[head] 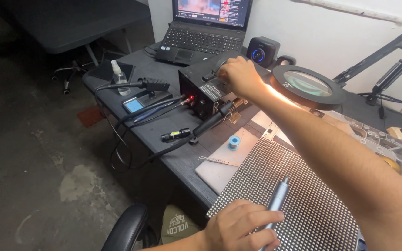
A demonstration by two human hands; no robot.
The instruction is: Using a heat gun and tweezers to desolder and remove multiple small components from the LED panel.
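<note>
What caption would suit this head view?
Right hand grips the black station box's handle; left hand holds a grey pen tool over an LED panel.

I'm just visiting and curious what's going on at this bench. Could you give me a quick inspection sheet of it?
Surface: dark grey table with a pale work mat.
Job's things: dotted LED panel; black station box; grey pen tool.
Clutter: solder spool, tweezers, spray bottle, laptop, ring magnifier lamp.
Hands: right hand on the box's top handle; left hand holds the pen tool.
Cables: black leads hang off the table edge.
Surroundings: concrete floor, white wall.
</note>
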